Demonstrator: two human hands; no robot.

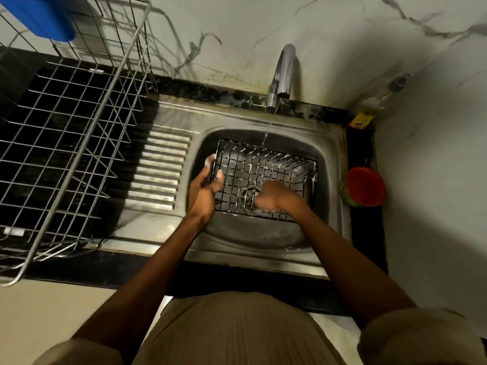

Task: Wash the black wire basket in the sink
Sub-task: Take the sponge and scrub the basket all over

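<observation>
The black wire basket (263, 177) is down in the sink (330, 143), tipped up on its side so its grid bottom faces the person. White soap foam sits on many of its wires. So the soaping looks well under way. I think the scrubbing is the step going on now. The rinsing looks still to come, since so much foam is on the wires.

A thin line of water (266, 133) runs from the tap (280, 77) and lands at the far edge of the basket.

The left hand (208, 181) has its grip on the basket's left side. The thumb and fingers curl round the wires there, and there is foam on the fingertips. It seems to be keeping the basket steady.

The right hand (274, 194) is low on the basket, near the drain (249, 194). It is blurry, so it is likely rubbing fast. I cannot tell if its grip is wide or narrow, or if it holds a sponge.

Both arms reach forward and down from the body into the sink.

A big silver drying rack (79, 143) stands on the table to the left, well apart from the sink. A red tub (365, 185) sits just beside the sink on the right.
</observation>
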